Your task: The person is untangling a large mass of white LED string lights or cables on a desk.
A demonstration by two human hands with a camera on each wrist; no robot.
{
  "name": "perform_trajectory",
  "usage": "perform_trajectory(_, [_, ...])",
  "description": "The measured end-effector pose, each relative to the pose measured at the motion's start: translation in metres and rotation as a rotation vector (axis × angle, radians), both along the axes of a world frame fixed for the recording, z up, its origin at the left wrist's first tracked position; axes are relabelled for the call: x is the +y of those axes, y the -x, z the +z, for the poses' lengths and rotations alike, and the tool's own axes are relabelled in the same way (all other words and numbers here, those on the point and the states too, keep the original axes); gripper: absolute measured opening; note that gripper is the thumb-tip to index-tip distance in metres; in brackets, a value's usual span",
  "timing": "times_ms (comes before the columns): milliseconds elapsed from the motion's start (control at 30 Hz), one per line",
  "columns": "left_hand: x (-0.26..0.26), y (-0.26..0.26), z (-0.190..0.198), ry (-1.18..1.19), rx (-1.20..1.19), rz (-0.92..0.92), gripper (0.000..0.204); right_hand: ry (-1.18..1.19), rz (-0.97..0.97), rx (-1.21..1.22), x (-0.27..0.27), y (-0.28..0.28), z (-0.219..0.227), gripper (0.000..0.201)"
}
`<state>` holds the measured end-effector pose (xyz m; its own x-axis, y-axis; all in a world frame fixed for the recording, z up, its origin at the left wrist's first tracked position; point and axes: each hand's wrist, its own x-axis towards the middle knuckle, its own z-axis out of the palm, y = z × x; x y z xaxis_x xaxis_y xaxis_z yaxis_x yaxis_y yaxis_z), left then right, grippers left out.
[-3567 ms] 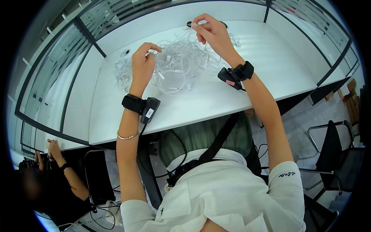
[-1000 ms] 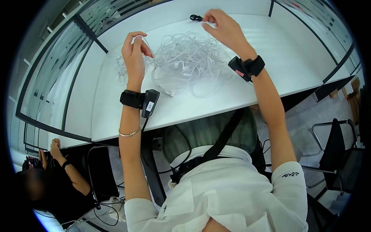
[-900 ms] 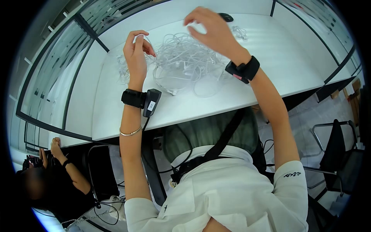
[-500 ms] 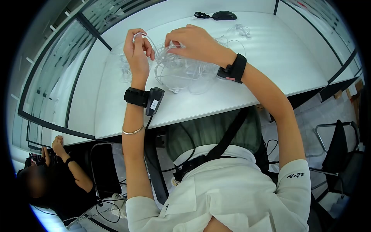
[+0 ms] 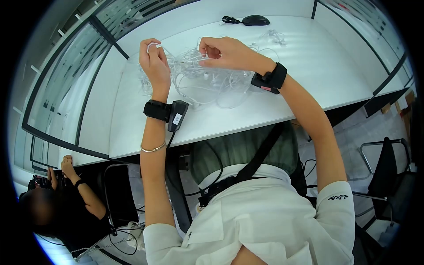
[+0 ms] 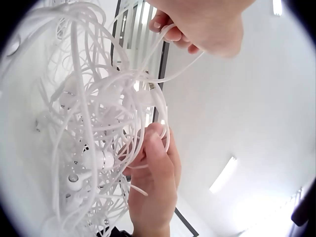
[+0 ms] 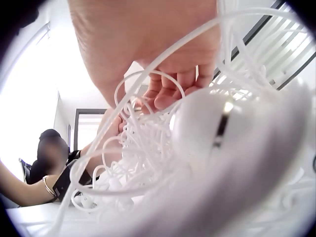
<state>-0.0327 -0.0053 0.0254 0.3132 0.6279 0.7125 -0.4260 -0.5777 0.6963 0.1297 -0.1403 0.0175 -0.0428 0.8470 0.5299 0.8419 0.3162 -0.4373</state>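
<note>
A tangle of thin white cables (image 5: pixel 221 81) with small white earbuds lies on the desk. At its left side my left hand (image 5: pixel 154 65) is raised, a white cable gripped between thumb and curled fingers; in the left wrist view this hand (image 6: pixel 205 22) has strands leading down from it into the tangle. My right hand (image 5: pixel 229 54) reaches over the middle of the pile, palm down, thumb and fingers pinching white cable. The right wrist view shows its fingers (image 7: pixel 168 91) curled among loops, fingertips partly hidden by cable, with a blurred white earbud (image 7: pixel 200 128) close to the lens.
A black mouse (image 5: pixel 255 20) with its bundled cord (image 5: pixel 230 20) lies at the back of the white desk (image 5: pixel 327 66). A small bunch of white cable (image 5: pixel 274 37) sits behind right. Framed partitions surround the desk. Another person (image 5: pixel 62 207) is at lower left; black chairs (image 5: pixel 384 176) stand at right.
My right hand has come from the back right to the middle of the tangle and now pinches cable there, uncovering the mouse. My left hand keeps its cable and has shifted only slightly.
</note>
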Motion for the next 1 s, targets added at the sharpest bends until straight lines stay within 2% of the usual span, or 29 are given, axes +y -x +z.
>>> perform_trajectory(100, [0.002,0.0,-0.001,0.001,-0.015,0.009,0.018,-0.003,0.072,0.117,-0.003,-0.002,-0.002,0.028])
perform_trajectory(200, [0.001,0.0,-0.001,0.022,-0.02,0.005,0.018,0.018,0.052,0.223,-0.005,-0.005,0.003,0.029])
perform_trajectory(300, [0.001,0.001,-0.001,0.025,-0.023,0.006,0.018,-0.015,0.026,0.188,-0.005,-0.005,0.004,0.027])
perform_trajectory(500, [-0.004,-0.003,-0.001,-0.035,0.28,-0.089,0.026,-0.079,0.077,0.245,-0.004,-0.004,0.005,0.024])
perform_trajectory(633, [0.004,-0.002,-0.005,-0.009,0.243,-0.074,0.027,-0.074,0.09,0.2,-0.007,-0.005,0.005,0.028])
perform_trajectory(833, [0.012,0.004,-0.006,0.047,0.099,0.088,0.028,0.048,-0.002,0.029,-0.011,-0.025,0.006,0.018])
perform_trajectory(933, [0.015,0.003,-0.007,0.073,0.058,0.08,0.024,0.046,-0.045,0.242,-0.007,-0.033,0.003,0.018])
perform_trajectory(1000, [0.013,0.003,-0.006,0.079,0.071,0.071,0.024,0.081,-0.065,0.237,-0.011,-0.035,0.004,0.022])
